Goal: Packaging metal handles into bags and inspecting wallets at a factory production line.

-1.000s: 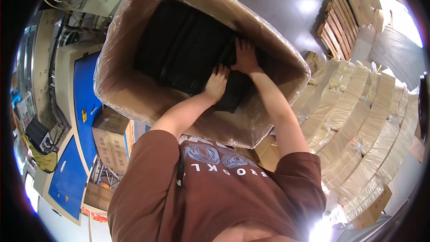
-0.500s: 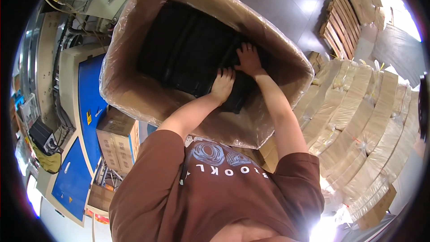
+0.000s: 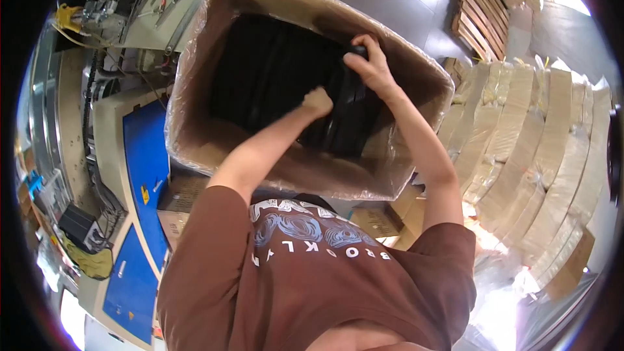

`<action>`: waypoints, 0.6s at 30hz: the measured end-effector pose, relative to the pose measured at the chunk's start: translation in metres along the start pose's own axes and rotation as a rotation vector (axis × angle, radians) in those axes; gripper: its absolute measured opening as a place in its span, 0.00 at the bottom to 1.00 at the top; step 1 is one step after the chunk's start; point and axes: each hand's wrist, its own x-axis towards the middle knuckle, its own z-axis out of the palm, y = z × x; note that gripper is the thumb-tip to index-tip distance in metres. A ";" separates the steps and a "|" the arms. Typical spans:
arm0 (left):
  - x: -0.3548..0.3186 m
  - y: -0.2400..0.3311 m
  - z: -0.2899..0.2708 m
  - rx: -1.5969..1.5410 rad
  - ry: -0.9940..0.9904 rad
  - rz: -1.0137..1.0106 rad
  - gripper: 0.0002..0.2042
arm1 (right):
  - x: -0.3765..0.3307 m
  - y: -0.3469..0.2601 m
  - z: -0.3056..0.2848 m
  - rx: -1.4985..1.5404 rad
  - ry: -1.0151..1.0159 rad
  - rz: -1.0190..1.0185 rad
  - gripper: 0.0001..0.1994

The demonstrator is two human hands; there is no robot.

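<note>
Black moulded plastic pieces (image 3: 266, 78) lie packed side by side in a large cardboard box (image 3: 185, 133), lined with clear plastic film. Their exact kind is too dark to tell. My right hand (image 3: 374, 68) curls round the far end of a black piece (image 3: 354, 84) on the right of the pack, thumb on the near side and fingers behind. My left hand (image 3: 318, 102) is closed above the middle of the pack, slightly blurred. What its fingers grip, if anything, is hidden.
Left of the box stands a machine with blue doors (image 3: 144, 162) and a pale top. Film-wrapped bundles of flat cardboard (image 3: 520, 149) are stacked on the right. A wooden pallet (image 3: 481, 16) is at the far right; smaller cartons (image 3: 377, 221) sit below the box.
My right hand has gone from lying spread on the black pieces to gripping one's far end. The left hand's fingers have curled closed. The view has shifted slightly.
</note>
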 end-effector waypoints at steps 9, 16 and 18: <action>-0.183 0.113 -0.126 -1.274 -0.756 0.196 0.24 | -0.032 -0.111 0.013 1.581 -0.324 0.070 0.24; -0.233 0.109 -0.146 -0.635 0.207 0.705 0.20 | -0.031 -0.142 0.029 1.676 -0.031 -0.148 0.20; -0.256 0.115 -0.159 0.155 0.547 0.998 0.31 | -0.031 -0.147 0.032 1.705 0.037 -0.160 0.19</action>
